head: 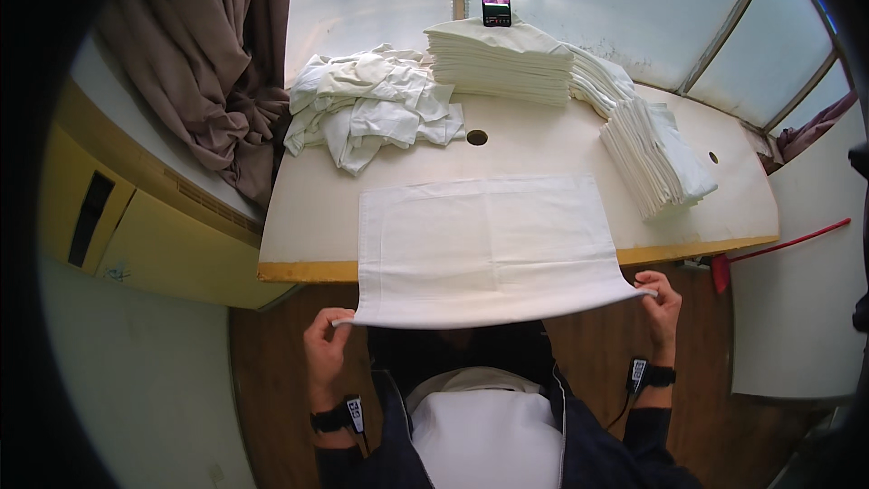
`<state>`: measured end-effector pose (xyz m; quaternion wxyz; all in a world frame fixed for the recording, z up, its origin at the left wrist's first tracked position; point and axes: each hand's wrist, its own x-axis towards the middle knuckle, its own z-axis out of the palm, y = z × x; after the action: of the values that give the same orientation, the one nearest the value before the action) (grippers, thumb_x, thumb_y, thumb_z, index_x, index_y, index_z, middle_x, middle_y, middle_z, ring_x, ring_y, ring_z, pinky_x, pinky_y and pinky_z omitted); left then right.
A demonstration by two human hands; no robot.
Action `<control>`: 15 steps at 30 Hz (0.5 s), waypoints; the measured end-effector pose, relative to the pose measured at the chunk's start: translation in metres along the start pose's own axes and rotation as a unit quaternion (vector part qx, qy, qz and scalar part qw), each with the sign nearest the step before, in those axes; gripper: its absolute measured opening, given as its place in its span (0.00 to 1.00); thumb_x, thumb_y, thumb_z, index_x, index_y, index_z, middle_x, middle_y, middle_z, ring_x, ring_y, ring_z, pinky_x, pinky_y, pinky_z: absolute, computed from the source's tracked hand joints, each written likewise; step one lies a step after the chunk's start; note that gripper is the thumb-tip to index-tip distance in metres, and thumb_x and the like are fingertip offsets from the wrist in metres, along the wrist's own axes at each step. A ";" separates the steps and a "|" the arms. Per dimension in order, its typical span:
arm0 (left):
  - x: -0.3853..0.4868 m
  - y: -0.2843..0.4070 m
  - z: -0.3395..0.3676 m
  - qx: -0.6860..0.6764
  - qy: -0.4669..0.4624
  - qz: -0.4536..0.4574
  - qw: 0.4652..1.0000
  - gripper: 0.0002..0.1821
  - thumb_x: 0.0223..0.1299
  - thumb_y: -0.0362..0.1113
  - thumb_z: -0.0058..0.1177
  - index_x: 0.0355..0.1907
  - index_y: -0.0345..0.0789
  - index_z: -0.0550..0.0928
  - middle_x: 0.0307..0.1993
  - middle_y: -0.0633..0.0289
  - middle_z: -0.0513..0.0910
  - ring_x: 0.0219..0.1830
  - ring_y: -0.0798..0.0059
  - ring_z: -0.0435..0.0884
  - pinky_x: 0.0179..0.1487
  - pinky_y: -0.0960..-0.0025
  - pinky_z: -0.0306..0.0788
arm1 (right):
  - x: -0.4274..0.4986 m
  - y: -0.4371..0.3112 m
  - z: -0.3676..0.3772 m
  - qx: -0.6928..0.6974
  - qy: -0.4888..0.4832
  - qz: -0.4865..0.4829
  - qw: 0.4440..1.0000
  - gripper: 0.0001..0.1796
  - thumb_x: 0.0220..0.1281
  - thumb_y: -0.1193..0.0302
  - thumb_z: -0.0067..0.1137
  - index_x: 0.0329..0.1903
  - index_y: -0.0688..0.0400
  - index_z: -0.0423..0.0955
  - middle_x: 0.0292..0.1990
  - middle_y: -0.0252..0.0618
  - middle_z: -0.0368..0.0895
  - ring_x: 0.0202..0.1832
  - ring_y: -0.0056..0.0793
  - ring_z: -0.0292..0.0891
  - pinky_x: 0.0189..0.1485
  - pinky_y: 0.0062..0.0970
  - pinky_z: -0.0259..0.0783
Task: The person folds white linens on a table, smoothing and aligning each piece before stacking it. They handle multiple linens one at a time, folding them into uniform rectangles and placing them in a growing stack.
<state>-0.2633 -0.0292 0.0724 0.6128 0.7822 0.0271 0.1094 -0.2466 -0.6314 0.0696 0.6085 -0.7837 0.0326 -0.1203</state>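
A white rectangular cloth (434,244) with a hemmed border lies partly on the table (543,142), and its near part hangs out past the front edge. Pinched at its near left corner is my left hand (326,346). At the near right corner, my right hand (660,305) grips the fabric between thumb and fingers. The near edge stretches between both hands and sags slightly in the middle. A crease runs down the cloth's centre. Each wrist wears a black strap with a small device.
A crumpled heap of white cloths (380,102) lies back left. Behind stands a folded stack (502,64) with a phone (496,0) propped on top. More folded cloths (655,156) lean over at right. A red-handled tool (787,241) rests beyond the table's right end; a curtain (197,68) hangs left.
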 end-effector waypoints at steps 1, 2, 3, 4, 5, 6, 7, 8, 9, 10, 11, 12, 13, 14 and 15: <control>0.018 -0.001 -0.002 0.026 0.013 -0.063 0.998 0.02 0.69 0.25 0.60 0.41 0.28 0.83 0.33 0.70 0.82 0.34 0.84 0.76 0.40 0.77 0.71 | 0.019 0.000 0.002 -0.026 0.011 -0.012 1.000 0.05 0.63 0.81 0.62 0.41 0.67 0.84 0.44 0.36 0.85 0.45 0.19 0.78 0.50 0.21 0.72; 0.042 -0.005 0.001 0.037 0.015 -0.059 0.997 0.04 0.70 0.27 0.60 0.41 0.28 0.83 0.31 0.72 0.80 0.33 0.86 0.73 0.37 0.78 0.68 | 0.042 0.003 0.007 -0.024 0.036 0.014 0.999 0.04 0.65 0.79 0.62 0.40 0.66 0.84 0.40 0.32 0.85 0.42 0.16 0.76 0.46 0.20 0.71; 0.068 -0.012 0.004 0.050 0.018 -0.040 0.998 0.05 0.71 0.29 0.60 0.41 0.28 0.83 0.29 0.74 0.78 0.31 0.88 0.70 0.34 0.79 0.65 | 0.066 0.009 0.016 -0.031 0.061 0.040 0.997 0.05 0.66 0.77 0.63 0.39 0.65 0.84 0.35 0.28 0.84 0.38 0.13 0.75 0.41 0.18 0.70; 0.100 -0.020 0.005 0.059 0.010 -0.063 0.996 0.07 0.71 0.31 0.61 0.41 0.28 0.84 0.28 0.74 0.77 0.30 0.88 0.70 0.33 0.78 0.65 | 0.092 0.015 0.023 -0.022 0.063 0.024 0.997 0.06 0.67 0.75 0.64 0.39 0.66 0.83 0.33 0.26 0.83 0.36 0.12 0.73 0.38 0.18 0.68; 0.132 -0.031 0.009 0.069 0.005 -0.069 0.995 0.08 0.71 0.32 0.61 0.41 0.28 0.84 0.27 0.74 0.76 0.29 0.88 0.69 0.33 0.78 0.65 | 0.122 0.023 0.032 -0.014 0.064 0.008 0.998 0.07 0.68 0.73 0.64 0.38 0.66 0.83 0.31 0.23 0.81 0.33 0.11 0.71 0.35 0.19 0.67; 0.163 -0.044 0.019 0.060 0.009 -0.081 0.995 0.08 0.72 0.33 0.61 0.40 0.28 0.84 0.26 0.75 0.75 0.29 0.88 0.68 0.32 0.78 0.65 | 0.150 0.032 0.042 -0.018 0.073 0.016 0.997 0.09 0.68 0.72 0.65 0.38 0.66 0.83 0.30 0.23 0.81 0.32 0.10 0.70 0.34 0.19 0.66; 0.191 -0.058 0.029 0.048 0.013 -0.076 0.996 0.09 0.72 0.34 0.61 0.39 0.28 0.84 0.26 0.76 0.74 0.28 0.89 0.66 0.32 0.77 0.64 | 0.176 0.042 0.053 -0.016 0.085 0.022 0.996 0.10 0.68 0.70 0.66 0.37 0.66 0.83 0.30 0.24 0.80 0.31 0.10 0.69 0.33 0.19 0.65; 0.217 -0.072 0.041 0.037 0.013 -0.096 0.995 0.10 0.71 0.35 0.61 0.38 0.29 0.84 0.25 0.74 0.76 0.28 0.87 0.69 0.32 0.76 0.66 | 0.200 0.053 0.065 -0.019 0.074 0.039 0.996 0.10 0.67 0.70 0.67 0.36 0.66 0.82 0.29 0.23 0.80 0.30 0.10 0.68 0.32 0.19 0.65; 0.239 -0.086 0.054 0.018 0.011 -0.104 0.994 0.10 0.71 0.36 0.62 0.38 0.29 0.85 0.25 0.72 0.78 0.27 0.85 0.71 0.32 0.74 0.68 | 0.222 0.063 0.076 -0.015 0.065 0.056 0.996 0.11 0.67 0.70 0.67 0.35 0.66 0.82 0.29 0.23 0.79 0.29 0.10 0.68 0.31 0.19 0.64; 0.251 -0.097 0.061 0.013 0.017 -0.147 0.989 0.11 0.70 0.37 0.63 0.37 0.29 0.85 0.24 0.70 0.80 0.26 0.83 0.74 0.33 0.73 0.70 | 0.235 0.074 0.085 -0.006 0.061 0.076 0.995 0.11 0.67 0.69 0.68 0.34 0.66 0.82 0.28 0.23 0.79 0.29 0.10 0.67 0.30 0.20 0.64; 0.256 -0.106 0.065 0.080 0.031 -0.110 0.990 0.12 0.69 0.38 0.63 0.37 0.29 0.85 0.25 0.68 0.82 0.27 0.81 0.75 0.35 0.71 0.71 | 0.243 0.083 0.092 -0.042 0.053 0.093 0.993 0.12 0.67 0.69 0.69 0.33 0.65 0.82 0.27 0.22 0.79 0.28 0.11 0.66 0.30 0.20 0.64; 0.260 -0.113 0.072 0.161 0.052 -0.106 0.980 0.13 0.68 0.38 0.64 0.37 0.28 0.86 0.26 0.65 0.84 0.28 0.79 0.77 0.37 0.70 0.73 | 0.251 0.091 0.098 -0.069 0.051 0.111 0.990 0.12 0.66 0.69 0.69 0.32 0.65 0.82 0.26 0.22 0.78 0.27 0.11 0.66 0.29 0.20 0.63; 0.263 -0.118 0.078 0.244 0.070 -0.122 0.960 0.13 0.68 0.39 0.64 0.37 0.28 0.86 0.27 0.63 0.86 0.29 0.77 0.79 0.39 0.69 0.75 | 0.256 0.097 0.102 -0.104 0.060 0.170 0.978 0.13 0.66 0.68 0.70 0.31 0.64 0.82 0.25 0.22 0.78 0.26 0.11 0.65 0.28 0.20 0.63; 0.263 -0.119 0.079 0.279 0.082 -0.125 0.948 0.14 0.64 0.43 0.65 0.36 0.31 0.88 0.30 0.52 0.89 0.33 0.57 0.88 0.43 0.59 0.79 | 0.257 0.101 0.102 -0.113 0.068 0.143 0.981 0.15 0.65 0.67 0.71 0.28 0.65 0.81 0.23 0.23 0.77 0.25 0.11 0.64 0.26 0.21 0.62; 0.262 -0.120 0.081 0.283 0.087 -0.121 0.948 0.14 0.64 0.43 0.65 0.37 0.31 0.88 0.29 0.53 0.89 0.32 0.57 0.88 0.43 0.59 0.79 | 0.257 0.104 0.103 -0.126 0.068 0.119 0.983 0.15 0.66 0.67 0.71 0.28 0.65 0.81 0.22 0.23 0.77 0.25 0.11 0.64 0.26 0.22 0.63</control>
<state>0.0195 -0.0306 -0.0254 0.3702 0.9017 0.2043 0.0899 0.0357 -0.6117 -0.0155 0.5115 -0.8344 0.1821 -0.0946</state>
